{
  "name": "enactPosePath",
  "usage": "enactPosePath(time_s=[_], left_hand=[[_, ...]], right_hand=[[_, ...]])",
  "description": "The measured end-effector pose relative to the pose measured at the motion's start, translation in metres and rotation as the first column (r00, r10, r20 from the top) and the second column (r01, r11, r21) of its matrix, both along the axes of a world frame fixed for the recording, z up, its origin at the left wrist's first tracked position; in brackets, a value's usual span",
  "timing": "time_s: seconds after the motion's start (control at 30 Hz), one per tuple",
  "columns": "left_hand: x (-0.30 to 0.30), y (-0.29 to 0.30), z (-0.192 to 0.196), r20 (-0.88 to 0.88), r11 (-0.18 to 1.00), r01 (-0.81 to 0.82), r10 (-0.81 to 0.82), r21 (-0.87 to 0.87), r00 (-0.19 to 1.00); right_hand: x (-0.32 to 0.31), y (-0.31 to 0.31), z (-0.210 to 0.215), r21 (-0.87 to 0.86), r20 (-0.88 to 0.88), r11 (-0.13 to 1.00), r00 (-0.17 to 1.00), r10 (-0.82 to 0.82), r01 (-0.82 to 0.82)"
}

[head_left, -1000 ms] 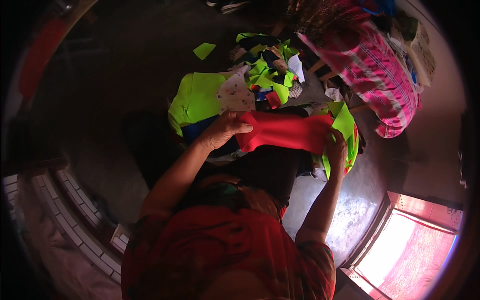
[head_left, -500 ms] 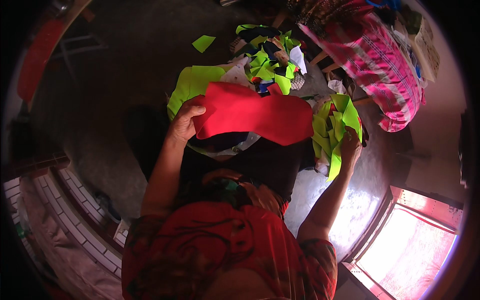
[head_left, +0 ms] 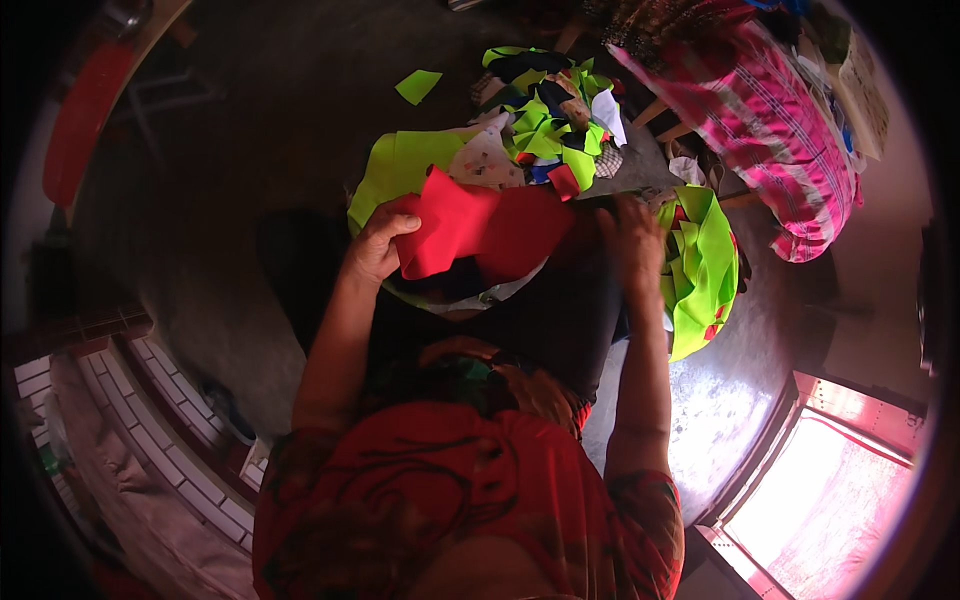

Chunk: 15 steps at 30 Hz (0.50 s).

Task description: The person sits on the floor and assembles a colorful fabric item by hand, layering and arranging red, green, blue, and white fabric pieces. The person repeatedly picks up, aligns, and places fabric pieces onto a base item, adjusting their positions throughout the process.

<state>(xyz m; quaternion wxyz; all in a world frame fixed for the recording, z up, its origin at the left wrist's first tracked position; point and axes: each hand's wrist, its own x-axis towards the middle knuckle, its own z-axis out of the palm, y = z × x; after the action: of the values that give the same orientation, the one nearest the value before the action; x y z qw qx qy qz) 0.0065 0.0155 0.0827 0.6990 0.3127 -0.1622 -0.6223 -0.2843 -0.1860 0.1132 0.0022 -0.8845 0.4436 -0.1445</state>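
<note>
My left hand [head_left: 384,240] is closed on the left end of a red cloth piece [head_left: 455,225], thumb on top. The cloth stretches to the right above my lap, its far right part falling into shadow. At that shaded side is my right hand [head_left: 634,240], thumb apart from its fingers, with nothing visible in it; the fingertips are dark. Just right of it lies a pile of neon yellow-green cloth pieces [head_left: 700,260] with bits of red between. Beneath and behind the red cloth are more neon yellow-green cloth [head_left: 390,170] and a pale patterned cloth [head_left: 490,160].
Beyond is a heap of mixed cloth scraps [head_left: 545,125], with a small red scrap [head_left: 564,182] at its near edge. One neon scrap [head_left: 418,86] lies alone on the dark floor. Pink checked cloth [head_left: 750,130] hangs at the far right over wooden legs.
My right hand has moved left, off the neon pile to the red cloth's right side. The red cloth has bent and its right part dropped lower. My left hand keeps its hold.
</note>
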Motion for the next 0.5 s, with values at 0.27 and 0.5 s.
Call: enactPosePath(time_s=[0.27,0.5], left_hand=[[0.011,0.011,-0.018,0.068,0.996,-0.032,0.026,0.088,0.997],[0.021,-0.019,0.035,0.063,0.995,0.101,-0.100,-0.015,0.993]], right_hand=[[0.029,-0.003,-0.018,0.029,-0.087,0.998,0.995,-0.049,0.052],[0.043,-0.005,-0.013,0.244,0.161,0.923,0.951,0.263,-0.297]])
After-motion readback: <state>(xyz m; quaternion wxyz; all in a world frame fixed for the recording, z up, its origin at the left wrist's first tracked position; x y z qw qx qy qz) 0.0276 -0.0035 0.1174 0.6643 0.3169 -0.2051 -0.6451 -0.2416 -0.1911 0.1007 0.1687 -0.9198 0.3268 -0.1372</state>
